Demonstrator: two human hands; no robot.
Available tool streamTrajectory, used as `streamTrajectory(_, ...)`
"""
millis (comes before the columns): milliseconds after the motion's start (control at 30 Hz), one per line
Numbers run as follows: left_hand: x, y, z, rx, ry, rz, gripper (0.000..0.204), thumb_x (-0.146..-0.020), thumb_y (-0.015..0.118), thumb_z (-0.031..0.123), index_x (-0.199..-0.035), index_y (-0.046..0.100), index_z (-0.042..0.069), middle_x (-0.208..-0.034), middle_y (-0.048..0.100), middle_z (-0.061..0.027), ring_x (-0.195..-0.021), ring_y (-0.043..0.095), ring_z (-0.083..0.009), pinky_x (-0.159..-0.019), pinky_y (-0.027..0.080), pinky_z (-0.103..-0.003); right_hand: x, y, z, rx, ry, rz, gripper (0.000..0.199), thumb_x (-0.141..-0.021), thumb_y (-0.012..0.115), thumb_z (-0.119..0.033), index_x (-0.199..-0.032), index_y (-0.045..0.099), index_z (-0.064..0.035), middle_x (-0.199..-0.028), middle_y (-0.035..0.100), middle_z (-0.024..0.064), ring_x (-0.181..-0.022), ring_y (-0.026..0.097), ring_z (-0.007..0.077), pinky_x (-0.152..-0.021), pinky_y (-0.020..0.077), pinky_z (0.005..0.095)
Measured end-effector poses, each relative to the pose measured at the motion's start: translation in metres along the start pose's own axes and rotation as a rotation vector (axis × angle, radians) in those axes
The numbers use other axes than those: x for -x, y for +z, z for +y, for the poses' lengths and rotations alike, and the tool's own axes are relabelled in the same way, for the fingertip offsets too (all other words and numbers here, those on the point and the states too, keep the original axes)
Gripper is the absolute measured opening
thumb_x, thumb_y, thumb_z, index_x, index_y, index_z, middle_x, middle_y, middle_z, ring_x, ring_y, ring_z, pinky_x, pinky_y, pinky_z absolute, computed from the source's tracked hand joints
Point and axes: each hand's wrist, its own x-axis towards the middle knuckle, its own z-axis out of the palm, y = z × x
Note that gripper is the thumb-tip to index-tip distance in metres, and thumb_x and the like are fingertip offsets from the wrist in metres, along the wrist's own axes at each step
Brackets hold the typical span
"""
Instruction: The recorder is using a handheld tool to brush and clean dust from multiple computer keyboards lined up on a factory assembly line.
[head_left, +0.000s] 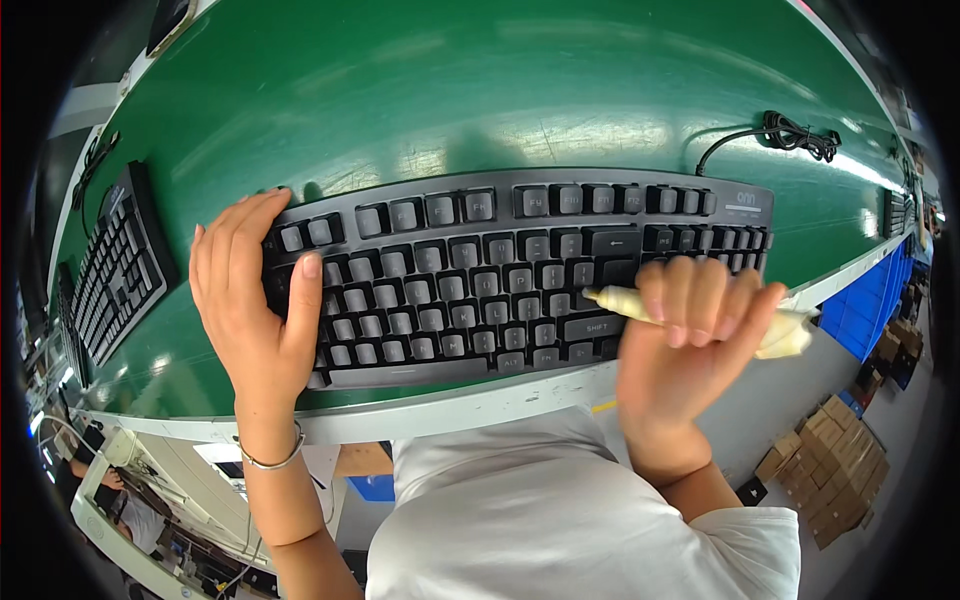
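Note:
A black keyboard with dark grey keys lies lengthwise before me, near the front edge of the green worktable. At its left end my left hand grips the frame, with the thumb over the keys and the fingers along the outer side. My right hand is closed around a pale yellow, wrapped-looking tool with a narrow tip. That tip points left, over the keys near the enter and shift area; whether it touches them I cannot tell. The right fingers are slightly blurred.
The keyboard's black cable lies bundled at the far right. Another keyboard stands at the left, with one more at the far right edge. Beyond the table's right side are a blue bin and stacked cardboard boxes on the floor.

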Motion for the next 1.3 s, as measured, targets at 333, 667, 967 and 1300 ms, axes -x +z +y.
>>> streamTrajectory(333,0.001,0.006,0.006,0.020,0.002,-0.012,0.037,-0.088,0.057,0.029,-0.118,0.061,0.009,-0.117,0.063,-0.0067,-0.112,0.056,-0.0260,-0.110,0.028,-0.049,-0.003,-0.008,-0.001,0.018,0.036,-0.037,0.042,-0.108,0.023,-0.038,-0.072,0.033,-0.0184,-0.052,0.034,-0.0052,-0.046,0.030,0.0085,-0.052,0.0348,0.0266)
streamTrajectory(667,0.004,0.005,0.011,0.005,0.007,-0.016,0.038,-0.088,0.057,0.029,-0.120,0.060,0.009,-0.120,0.062,-0.0071,-0.114,0.055,-0.0260,-0.111,0.027,-0.050,0.000,0.007,0.015,0.081,0.107,-0.136,0.042,-0.108,0.024,-0.038,-0.072,0.032,-0.0174,-0.052,0.034,-0.0047,-0.046,0.031,0.0088,-0.052,0.0357,0.0289)
streamTrajectory(967,0.000,0.006,0.010,0.045,0.025,-0.016,0.039,-0.086,0.060,0.027,-0.120,0.059,0.008,-0.122,0.061,-0.0075,-0.115,0.054,-0.0265,-0.111,0.025,-0.050,0.001,0.013,0.016,0.038,0.025,0.017,0.041,-0.107,0.031,-0.033,-0.069,0.035,-0.0176,-0.052,0.033,-0.0052,-0.046,0.030,0.0077,-0.051,0.0329,0.0266)
streamTrajectory(1300,0.007,0.001,0.016,0.278,0.148,0.095,0.040,-0.083,0.061,0.029,-0.118,0.057,0.010,-0.130,0.051,-0.0128,-0.127,0.044,-0.0323,-0.111,0.025,-0.054,-0.005,0.012,-0.005,-0.049,0.164,0.014,0.037,-0.106,0.039,-0.022,-0.069,0.037,-0.0175,-0.058,0.032,-0.0046,-0.052,0.026,0.0051,-0.051,0.0279,0.0195)
